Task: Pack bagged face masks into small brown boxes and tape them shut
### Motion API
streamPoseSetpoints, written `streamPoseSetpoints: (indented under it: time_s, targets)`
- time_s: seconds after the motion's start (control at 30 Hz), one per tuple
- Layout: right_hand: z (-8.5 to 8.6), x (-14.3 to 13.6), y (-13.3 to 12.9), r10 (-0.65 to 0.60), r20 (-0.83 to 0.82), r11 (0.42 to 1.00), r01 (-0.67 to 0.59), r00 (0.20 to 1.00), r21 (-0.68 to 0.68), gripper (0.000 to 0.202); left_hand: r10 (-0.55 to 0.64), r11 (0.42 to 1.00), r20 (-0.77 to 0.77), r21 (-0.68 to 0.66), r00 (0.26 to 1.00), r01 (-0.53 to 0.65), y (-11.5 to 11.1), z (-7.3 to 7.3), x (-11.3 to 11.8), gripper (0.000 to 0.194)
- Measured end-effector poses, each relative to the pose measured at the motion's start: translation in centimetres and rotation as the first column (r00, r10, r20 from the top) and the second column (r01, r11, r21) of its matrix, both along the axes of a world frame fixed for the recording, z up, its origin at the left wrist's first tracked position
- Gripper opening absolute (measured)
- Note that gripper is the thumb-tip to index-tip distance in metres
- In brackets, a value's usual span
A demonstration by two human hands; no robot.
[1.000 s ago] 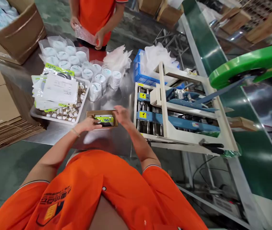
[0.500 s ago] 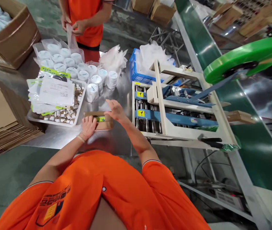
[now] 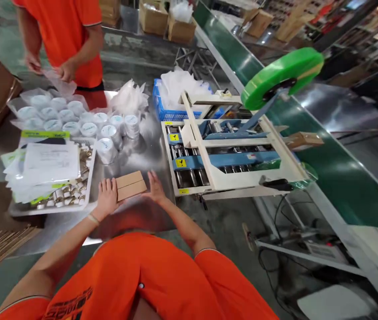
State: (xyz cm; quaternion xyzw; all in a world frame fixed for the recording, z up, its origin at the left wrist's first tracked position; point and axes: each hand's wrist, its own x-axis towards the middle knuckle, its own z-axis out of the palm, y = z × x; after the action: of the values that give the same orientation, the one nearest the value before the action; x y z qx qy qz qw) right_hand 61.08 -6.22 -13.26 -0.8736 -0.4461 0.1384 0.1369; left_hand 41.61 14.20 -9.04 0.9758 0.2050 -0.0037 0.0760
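Observation:
A small brown cardboard box (image 3: 131, 186) lies on the metal table, its top flaps closed and meeting in a seam. My left hand (image 3: 108, 194) holds the box at its left end, with the thumb by the near edge. At the right end, my right hand (image 3: 156, 188) is open, fingers spread, with its thumb side close against the cardboard; whether it presses there I cannot tell. Left of the box is a white tray (image 3: 90, 178) of small white-capped bottles, with printed bags and papers on top. Several white round packs (image 3: 106, 151) stand beyond the box.
To the right stands a roller taping machine (image 3: 222, 155) with a green tape roll (image 3: 282, 79). A brown box (image 3: 304, 141) sits at its far end beside a green conveyor (image 3: 348, 178). A blue crate (image 3: 172, 114) holds white bags. Opposite, a co-worker (image 3: 65, 44) handles a clear bag.
The box's open top, which showed a green label inside, is now closed. My left hand has shifted to its left end, and my right hand has lowered beside its right end. The view has turned right.

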Motion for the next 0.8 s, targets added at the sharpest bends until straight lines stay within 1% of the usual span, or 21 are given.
streamPoseSetpoints:
  time_s: [0.03, 0.1, 0.13, 0.2, 0.23, 0.3, 0.4, 0.5, 0.53, 0.57, 0.6, 0.63, 0.67, 0.7, 0.73, 0.77, 0.8]
  targets:
    - [-1.5, 0.5, -1.1, -0.139, -0.004, 0.989, 0.14, 0.99, 0.04, 0.112, -0.012, 1.0, 0.003, 0.017, 1.0, 0.012, 0.2, 0.1, 1.9, 0.115]
    - [-4.6, 0.9, -3.6, -0.376, -0.01, 0.924, 0.376, 0.927, 0.067, 0.094, -0.038, 0.999, -0.002, 0.037, 0.999, 0.038, 0.6, 0.5, 6.7, 0.117]
    - [-6.1, 0.8, -4.8, -0.456, -0.009, 0.889, 0.455, 0.89, 0.052, 0.086, -0.05, 0.998, -0.005, 0.039, 0.999, 0.05, 0.8, 0.8, 9.5, 0.118]
    - [-8.7, 0.3, -6.7, -0.536, 0.007, 0.844, 0.536, 0.844, 0.0, 0.074, -0.068, 0.997, -0.001, 0.031, 0.998, 0.068, 1.1, 1.3, 15.0, 0.121]
    - [-9.9, -0.1, -7.4, -0.545, 0.019, 0.838, 0.545, 0.838, -0.02, 0.07, -0.08, 0.997, 0.005, 0.023, 0.997, 0.08, 1.2, 1.6, 17.6, 0.12]
    - [-11.8, -0.6, -8.2, -0.527, 0.042, 0.848, 0.528, 0.849, -0.034, 0.066, -0.113, 0.994, 0.025, 0.004, 0.993, 0.113, 1.0, 1.9, 22.3, 0.118]
    - [-14.0, -1.1, -8.6, -0.493, 0.075, 0.868, 0.496, 0.867, -0.021, 0.068, -0.176, 0.984, 0.064, -0.018, 0.982, 0.177, -0.4, 1.8, 28.9, 0.118]
    - [-15.6, -1.3, -9.1, -0.479, 0.113, 0.877, 0.479, 0.871, 0.026, 0.067, -0.233, 0.968, 0.086, -0.08, 0.969, 0.24, -3.5, 1.4, 35.6, 0.12]
    - [-16.0, -1.4, -9.4, -0.475, 0.124, 0.88, 0.473, 0.871, 0.045, 0.067, -0.252, 0.956, 0.098, -0.13, 0.963, 0.264, -4.8, 1.3, 37.8, 0.122]
    - [-16.3, -1.5, -9.7, -0.471, 0.13, 0.882, 0.467, 0.873, 0.063, 0.067, -0.27, 0.934, 0.123, -0.208, 0.955, 0.291, -6.1, 1.3, 39.8, 0.125]
    - [-16.6, -1.5, -10.0, -0.467, 0.132, 0.884, 0.46, 0.874, 0.079, 0.066, -0.283, 0.898, 0.16, -0.303, 0.946, 0.32, -7.3, 1.3, 41.5, 0.129]
    - [-16.7, -1.5, -10.3, -0.463, 0.129, 0.886, 0.454, 0.877, 0.095, 0.066, -0.286, 0.852, 0.197, -0.394, 0.938, 0.343, -8.5, 1.3, 42.8, 0.135]
    - [-16.7, -1.4, -10.6, -0.459, 0.123, 0.887, 0.447, 0.88, 0.111, 0.066, -0.283, 0.798, 0.25, -0.474, 0.926, 0.372, -9.6, 1.4, 43.5, 0.142]
    - [-16.6, -1.3, -10.7, -0.457, 0.116, 0.887, 0.443, 0.882, 0.127, 0.065, -0.27, 0.745, 0.31, -0.532, 0.912, 0.402, -10.5, 1.5, 43.6, 0.146]
    - [-16.4, -1.2, -10.7, -0.458, 0.109, 0.885, 0.442, 0.882, 0.143, 0.063, -0.25, 0.706, 0.369, -0.564, 0.895, 0.43, -11.2, 1.5, 42.9, 0.148]
    - [-16.1, -0.9, -10.6, -0.461, 0.102, 0.882, 0.443, 0.882, 0.161, 0.062, -0.23, 0.682, 0.424, -0.572, 0.876, 0.456, -11.6, 1.5, 41.4, 0.145]
    - [-15.6, -0.6, -10.4, -0.467, 0.093, 0.877, 0.446, 0.879, 0.18, 0.061, -0.211, 0.672, 0.471, -0.567, 0.857, 0.477, -11.5, 1.4, 39.3, 0.139]
